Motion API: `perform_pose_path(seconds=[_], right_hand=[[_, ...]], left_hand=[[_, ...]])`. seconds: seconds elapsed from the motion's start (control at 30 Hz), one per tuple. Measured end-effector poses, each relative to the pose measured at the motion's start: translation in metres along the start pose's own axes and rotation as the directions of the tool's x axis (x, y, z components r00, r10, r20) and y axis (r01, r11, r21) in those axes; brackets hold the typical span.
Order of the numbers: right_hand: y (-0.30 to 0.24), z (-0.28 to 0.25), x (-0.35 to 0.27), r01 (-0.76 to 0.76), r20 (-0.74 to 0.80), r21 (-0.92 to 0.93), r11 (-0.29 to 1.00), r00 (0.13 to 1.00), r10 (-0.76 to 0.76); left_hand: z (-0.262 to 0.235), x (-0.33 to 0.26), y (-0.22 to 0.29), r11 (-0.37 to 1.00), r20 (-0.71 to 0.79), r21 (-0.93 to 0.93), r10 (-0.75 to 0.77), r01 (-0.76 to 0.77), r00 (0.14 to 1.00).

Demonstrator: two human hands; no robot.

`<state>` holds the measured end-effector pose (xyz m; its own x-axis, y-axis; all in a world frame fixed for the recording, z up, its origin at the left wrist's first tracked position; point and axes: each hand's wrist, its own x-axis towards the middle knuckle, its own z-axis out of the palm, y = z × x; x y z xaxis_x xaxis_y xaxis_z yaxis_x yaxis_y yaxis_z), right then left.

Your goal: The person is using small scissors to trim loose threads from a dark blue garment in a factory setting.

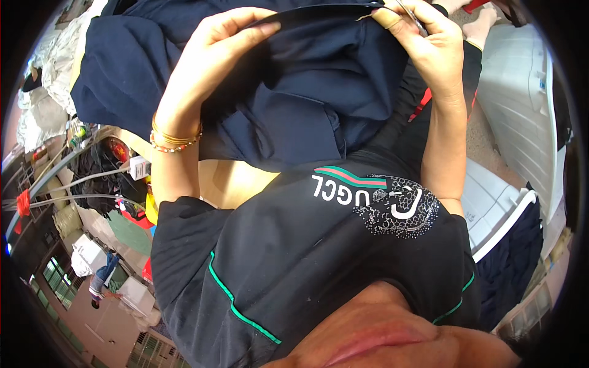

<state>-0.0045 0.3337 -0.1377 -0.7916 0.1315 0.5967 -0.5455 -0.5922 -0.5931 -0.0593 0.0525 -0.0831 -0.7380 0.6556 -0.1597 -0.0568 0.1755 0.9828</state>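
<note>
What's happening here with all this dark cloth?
A person holds a dark navy cloth strip between two bare hands: the left hand grips one end and the right hand the other. The right hand also holds a thin silver metal tool. More bunched navy fabric lies below the strip.

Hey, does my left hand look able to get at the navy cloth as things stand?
Probably yes: the navy cloth lies close to your left hand with nothing visibly in between. That hand pinches a dark band stretching toward your right hand, though, so might need to let go.
</note>
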Motion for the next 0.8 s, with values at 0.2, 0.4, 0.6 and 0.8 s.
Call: perform_pose_path(seconds=[0.2,0.4,0.6,0.8], right_hand=[[-0.035,0.088,0.025,-0.148,-0.077,-0.922,0.357,0.975,0.206],[-0.027,0.088,0.025,0.07,0.176,-0.931,0.357,0.946,0.273],[-0.019,0.081,0.024,0.03,0.167,-0.901,0.432,0.945,0.282],[-0.018,0.078,0.024,0.018,0.172,-0.871,0.492,0.947,0.271]], left_hand=[[-0.013,-0.009,-0.021,0.976,-0.141,-0.217,-0.062,0.03,0.988],[-0.005,-0.01,-0.014,0.976,-0.144,-0.217,-0.064,0.031,0.987],[-0.001,-0.008,-0.01,0.967,-0.119,-0.255,-0.053,0.021,0.991],[-0.004,-0.008,-0.013,0.959,-0.116,-0.28,-0.075,0.039,0.99]])
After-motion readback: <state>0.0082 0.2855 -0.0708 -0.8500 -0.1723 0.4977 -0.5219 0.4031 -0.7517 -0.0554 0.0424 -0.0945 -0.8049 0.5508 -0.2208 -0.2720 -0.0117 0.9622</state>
